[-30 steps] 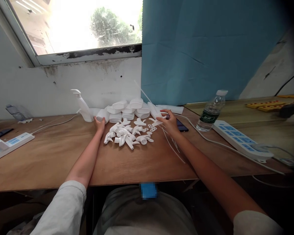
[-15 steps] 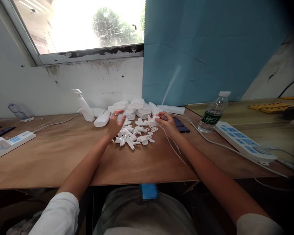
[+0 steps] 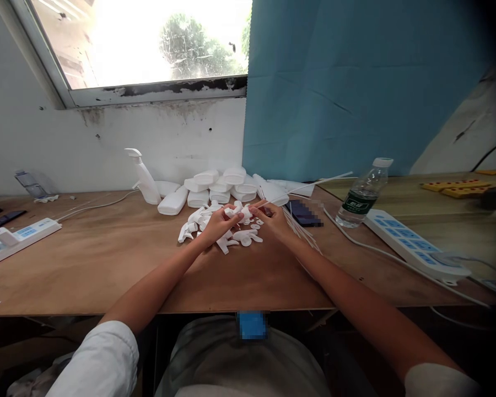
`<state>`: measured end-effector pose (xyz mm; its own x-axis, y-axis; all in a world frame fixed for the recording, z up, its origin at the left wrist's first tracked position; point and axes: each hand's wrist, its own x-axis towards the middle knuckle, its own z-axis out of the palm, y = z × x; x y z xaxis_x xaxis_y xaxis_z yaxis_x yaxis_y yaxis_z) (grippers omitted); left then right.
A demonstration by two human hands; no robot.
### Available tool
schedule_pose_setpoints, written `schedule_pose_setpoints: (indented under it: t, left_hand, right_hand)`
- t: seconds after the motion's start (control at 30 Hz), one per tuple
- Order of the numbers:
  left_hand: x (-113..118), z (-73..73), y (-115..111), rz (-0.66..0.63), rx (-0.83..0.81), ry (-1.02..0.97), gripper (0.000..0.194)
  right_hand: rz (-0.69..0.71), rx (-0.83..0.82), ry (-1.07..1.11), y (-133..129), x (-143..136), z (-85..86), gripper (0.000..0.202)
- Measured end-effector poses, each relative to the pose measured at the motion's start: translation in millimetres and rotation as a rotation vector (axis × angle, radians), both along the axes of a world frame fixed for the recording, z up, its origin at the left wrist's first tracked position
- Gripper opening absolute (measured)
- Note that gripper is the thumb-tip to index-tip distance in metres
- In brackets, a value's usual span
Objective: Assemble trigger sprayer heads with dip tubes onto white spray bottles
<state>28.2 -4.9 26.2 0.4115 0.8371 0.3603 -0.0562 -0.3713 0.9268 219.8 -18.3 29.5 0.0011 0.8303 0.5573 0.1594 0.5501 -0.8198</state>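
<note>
My left hand [image 3: 220, 223] is closed round a white spray trigger head [image 3: 236, 210] above the pile. Beside it, my right hand [image 3: 276, 221] pinches a thin white tube [image 3: 324, 181], its near end at the trigger head; the tube's far end points up and right. Whether the tube sits inside the head is hidden by my fingers. A thin greyish item [image 3: 262, 193] shows at my right fingers, too small to name. More white trigger heads [image 3: 248, 237] lie loosely below my hands, with small white rings [image 3: 255, 226] between them.
White bottles [image 3: 198, 198] lie stacked behind my hands, and a spray bottle [image 3: 146, 182] stands left. Several loose tubes [image 3: 303, 231] lie under my right forearm. To the right are a phone [image 3: 303, 213], a water bottle [image 3: 359, 196] and a power strip [image 3: 413, 242].
My left hand, open before, has moved right and closed on the trigger head. The tube has swung from steeply raised to a low slant rightward. Both hands are now close together.
</note>
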Motion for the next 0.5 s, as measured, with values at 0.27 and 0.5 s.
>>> schedule_pose_setpoints:
  t: [0.27, 0.5]
  left_hand:
    - [22, 18.8, -5, 0.135, 0.046, 0.131, 0.032]
    - [-13, 44.7, -7, 0.249, 0.004, -0.026, 0.027]
  right_hand:
    - [-0.131, 0.077, 0.019, 9, -2, 4.5, 0.033]
    - [-0.506, 0.156, 0.274, 30, 81, 33.8, 0.024]
